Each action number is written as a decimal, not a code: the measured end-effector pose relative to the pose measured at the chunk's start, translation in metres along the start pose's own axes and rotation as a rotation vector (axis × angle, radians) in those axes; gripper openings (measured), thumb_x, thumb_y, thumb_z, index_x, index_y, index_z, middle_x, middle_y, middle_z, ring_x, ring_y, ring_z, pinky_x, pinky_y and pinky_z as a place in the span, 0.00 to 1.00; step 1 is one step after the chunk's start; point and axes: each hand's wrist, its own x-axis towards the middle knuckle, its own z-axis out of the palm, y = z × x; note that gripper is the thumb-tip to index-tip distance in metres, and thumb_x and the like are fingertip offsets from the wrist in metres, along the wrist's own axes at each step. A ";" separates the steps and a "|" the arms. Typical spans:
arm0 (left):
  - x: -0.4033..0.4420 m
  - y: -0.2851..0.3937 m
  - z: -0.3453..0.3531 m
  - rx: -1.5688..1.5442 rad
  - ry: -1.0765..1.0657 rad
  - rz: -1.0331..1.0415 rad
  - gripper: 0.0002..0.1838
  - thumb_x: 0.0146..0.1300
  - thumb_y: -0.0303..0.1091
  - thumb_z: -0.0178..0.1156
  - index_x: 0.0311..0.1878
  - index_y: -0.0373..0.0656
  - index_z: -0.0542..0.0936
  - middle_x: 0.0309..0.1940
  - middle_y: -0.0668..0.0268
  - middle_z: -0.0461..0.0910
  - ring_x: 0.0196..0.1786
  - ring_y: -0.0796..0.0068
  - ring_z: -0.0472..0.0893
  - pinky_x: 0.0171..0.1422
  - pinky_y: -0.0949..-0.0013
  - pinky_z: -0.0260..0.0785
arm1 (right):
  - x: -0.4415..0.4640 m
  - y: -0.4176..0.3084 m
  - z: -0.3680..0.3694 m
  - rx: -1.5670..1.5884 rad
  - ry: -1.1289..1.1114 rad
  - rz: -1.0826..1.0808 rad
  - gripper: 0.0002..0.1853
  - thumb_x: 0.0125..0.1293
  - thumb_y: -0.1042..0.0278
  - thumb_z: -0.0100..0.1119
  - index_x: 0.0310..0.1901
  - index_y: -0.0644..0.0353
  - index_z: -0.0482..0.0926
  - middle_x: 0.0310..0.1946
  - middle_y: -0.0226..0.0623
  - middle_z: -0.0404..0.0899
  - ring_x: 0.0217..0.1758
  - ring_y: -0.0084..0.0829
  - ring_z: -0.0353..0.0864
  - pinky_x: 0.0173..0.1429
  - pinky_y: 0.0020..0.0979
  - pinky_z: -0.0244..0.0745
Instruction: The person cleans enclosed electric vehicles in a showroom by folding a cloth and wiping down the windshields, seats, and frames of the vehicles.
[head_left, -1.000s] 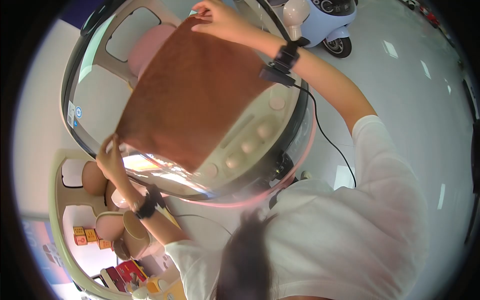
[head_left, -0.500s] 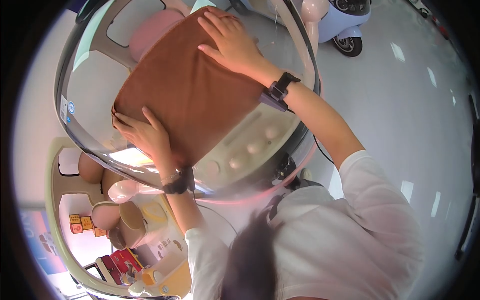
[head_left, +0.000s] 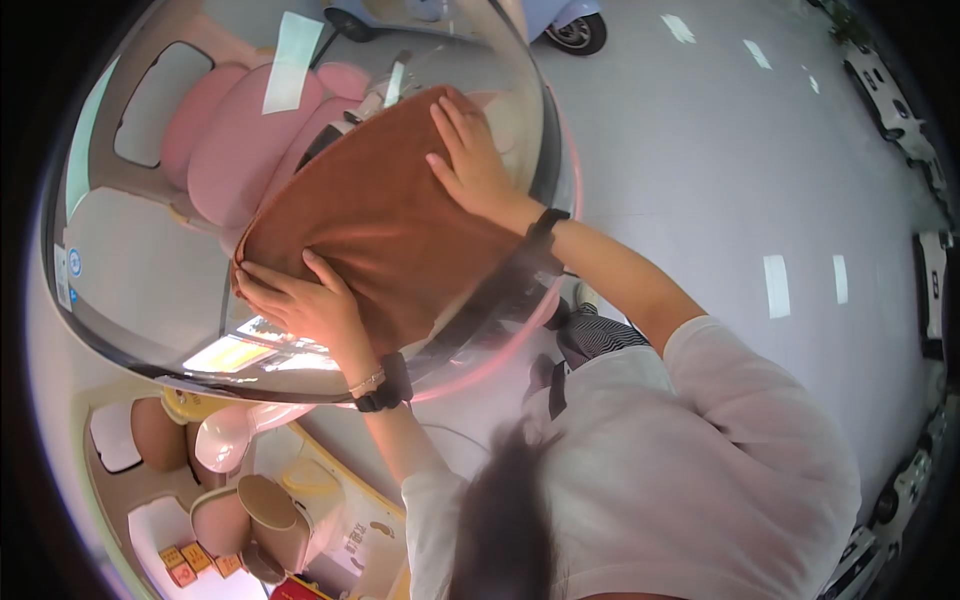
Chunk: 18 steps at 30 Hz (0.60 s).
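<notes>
A brown cloth lies spread over the curved clear windshield of a small vehicle. My left hand rests on the cloth's left edge, fingers stretched out and thumb apart. On its upper right part lies my right hand, flat with the fingers extended. Both palms face down on the fabric, which is creased between them. Around each wrist is a black band. Beneath the cloth, part of the windshield is hidden.
Pink seats show through the windshield. A second small vehicle with brown seats stands at lower left. A light blue vehicle with a black wheel is at the top. White model cars line the right side of the grey floor.
The cloth and both hands have shifted down the windshield toward my body, covering the dashboard area seen before. More of the pink seats shows. My view has turned somewhat.
</notes>
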 end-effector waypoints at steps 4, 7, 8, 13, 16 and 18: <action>-0.020 0.003 -0.001 0.020 -0.042 -0.039 0.41 0.75 0.55 0.44 0.77 0.30 0.54 0.76 0.43 0.54 0.76 0.41 0.57 0.79 0.44 0.53 | -0.037 -0.005 -0.009 -0.017 -0.040 0.039 0.38 0.69 0.57 0.56 0.75 0.68 0.56 0.75 0.54 0.55 0.72 0.57 0.61 0.76 0.52 0.54; -0.029 0.009 0.000 0.007 -0.043 -0.060 0.40 0.76 0.54 0.43 0.78 0.31 0.53 0.76 0.44 0.54 0.77 0.42 0.56 0.80 0.44 0.51 | -0.044 -0.004 -0.014 0.009 -0.078 0.053 0.39 0.67 0.59 0.58 0.74 0.70 0.56 0.75 0.55 0.55 0.72 0.57 0.61 0.76 0.51 0.54; -0.032 0.010 0.000 0.013 -0.033 -0.075 0.40 0.76 0.54 0.43 0.78 0.32 0.52 0.76 0.45 0.54 0.78 0.43 0.56 0.81 0.44 0.50 | -0.043 -0.003 -0.016 0.031 -0.081 0.046 0.39 0.66 0.61 0.59 0.74 0.71 0.57 0.75 0.56 0.55 0.72 0.57 0.60 0.76 0.52 0.54; -0.035 0.033 0.002 0.071 0.014 -0.129 0.38 0.78 0.54 0.40 0.78 0.32 0.52 0.76 0.43 0.54 0.77 0.42 0.57 0.79 0.45 0.54 | -0.041 0.011 -0.036 0.089 -0.113 -0.002 0.39 0.67 0.56 0.59 0.73 0.70 0.58 0.75 0.53 0.57 0.69 0.53 0.64 0.75 0.49 0.57; -0.044 0.053 0.016 0.064 0.049 -0.235 0.40 0.78 0.57 0.36 0.78 0.31 0.51 0.75 0.39 0.53 0.76 0.40 0.58 0.77 0.44 0.56 | -0.042 0.035 -0.039 0.135 -0.143 -0.060 0.38 0.68 0.55 0.58 0.73 0.68 0.61 0.75 0.49 0.58 0.68 0.48 0.66 0.75 0.47 0.58; -0.046 0.084 0.016 0.077 0.053 -0.320 0.42 0.78 0.59 0.32 0.78 0.27 0.50 0.75 0.38 0.51 0.76 0.39 0.58 0.77 0.44 0.56 | -0.045 0.047 -0.043 0.143 -0.246 -0.074 0.37 0.69 0.55 0.56 0.74 0.66 0.61 0.75 0.46 0.59 0.70 0.45 0.66 0.76 0.45 0.57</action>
